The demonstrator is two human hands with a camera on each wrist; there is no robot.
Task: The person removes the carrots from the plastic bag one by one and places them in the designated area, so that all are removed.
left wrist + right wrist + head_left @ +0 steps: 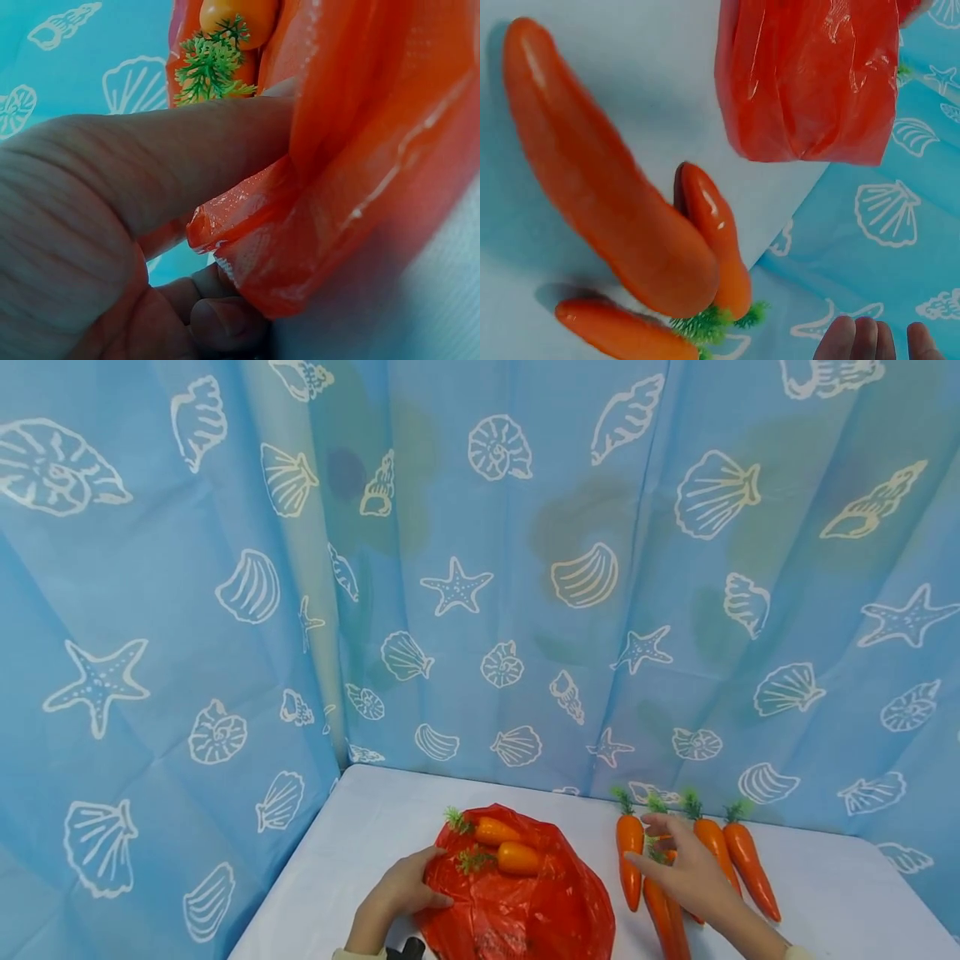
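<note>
My left hand (401, 885) grips the left edge of a red plastic bag (558, 902). In the left wrist view the thumb (195, 150) goes inside the bag's mouth, with curled fingers on the outer side. Two orange carrots with leafy green tops, a front one (519, 858) and a rear one (492, 832), lie at the opening. My right hand (693, 868) hovers over several carrots on the right, thumb and fingers apart. Its fingertips (864, 341) show at the bottom of the right wrist view, apart from the large near carrot (607, 172).
The loose carrots lie side by side on a white table (360, 835), one at the left (630, 852) and one at the far right (752, 870). A blue curtain (450, 527) with white shell prints stands behind and to the left of the table.
</note>
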